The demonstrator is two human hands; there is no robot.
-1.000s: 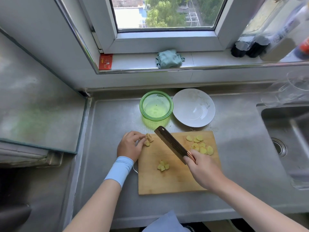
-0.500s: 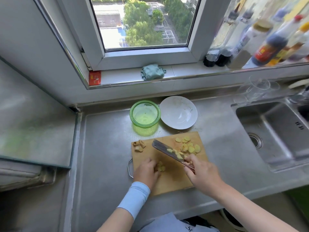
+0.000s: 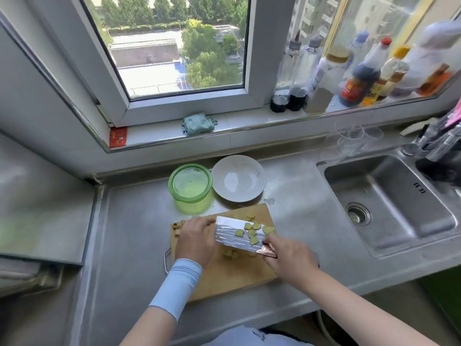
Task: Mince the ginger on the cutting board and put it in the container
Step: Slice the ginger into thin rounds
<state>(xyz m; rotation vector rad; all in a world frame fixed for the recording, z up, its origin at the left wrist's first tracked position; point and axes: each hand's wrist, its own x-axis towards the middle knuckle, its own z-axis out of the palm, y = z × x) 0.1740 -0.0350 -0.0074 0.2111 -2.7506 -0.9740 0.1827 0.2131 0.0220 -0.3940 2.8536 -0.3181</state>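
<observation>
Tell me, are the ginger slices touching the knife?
Touching. The head view shows several ginger slices lying directly on the upturned flat of the knife.

knife point(image 3: 228, 232) handle mostly hidden inside the right hand point(image 3: 289, 255).

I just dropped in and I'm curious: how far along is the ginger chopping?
Done: the ginger is cut into slices, not minced. In hand: the right hand holds the cleaver flat with slices lying on the blade; the left hand touches its far end. A few bits lie on the board. Left: mincing, then filling the container, which looks empty.
</observation>
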